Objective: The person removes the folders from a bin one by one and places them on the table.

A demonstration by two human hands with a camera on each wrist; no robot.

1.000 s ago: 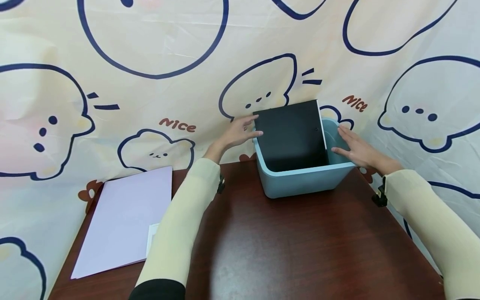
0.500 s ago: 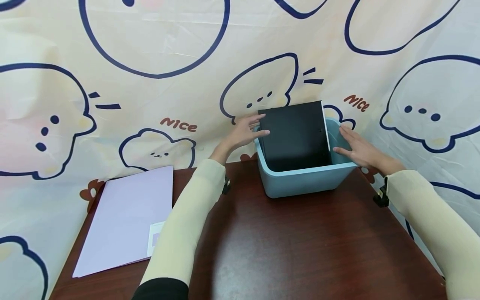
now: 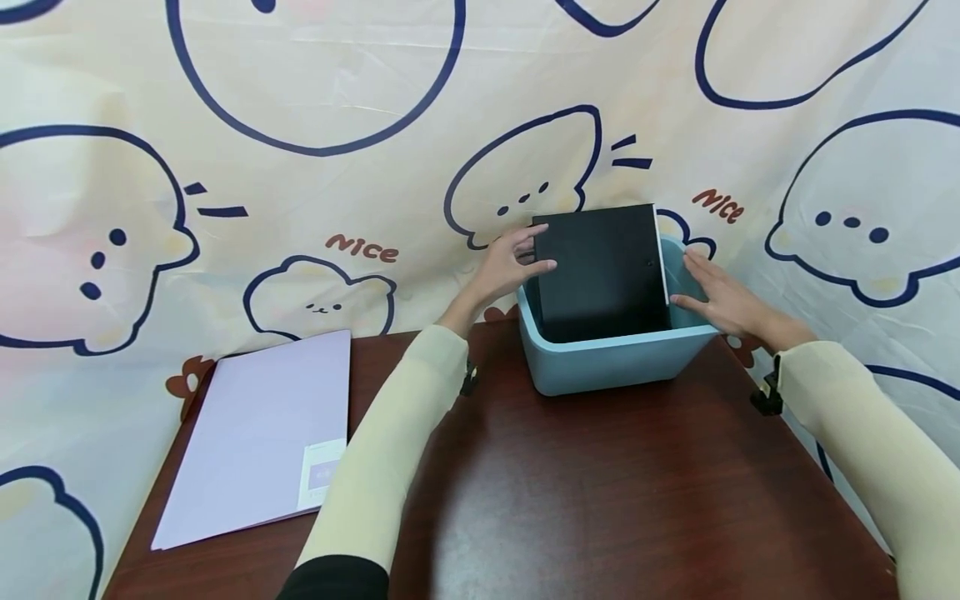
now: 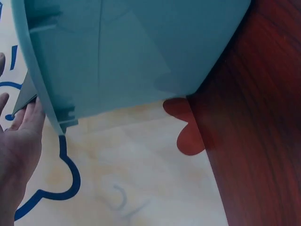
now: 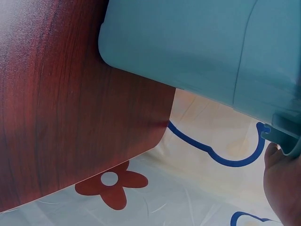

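Observation:
In the head view a blue plastic bin stands on the table near the back corner. A black file folder with a white right edge leans upright inside it. My left hand touches the folder's left edge with extended fingers; thumb and index finger overlap its front. In the left wrist view those fingers meet a small corner of the folder beyond the bin's rim. My right hand holds the bin's right rim, thumb inside and fingers along the outside. The right wrist view shows only part of that hand beside the rim.
A pile of lilac folders lies at the table's left, a pale label at its lower right. The dark wooden table meets a cartoon-printed cloth at the back and sides.
My left hand and the black folder have shifted to the right inside the bin. A gap has widened at the bin's left end. The right hand stays on the rim.

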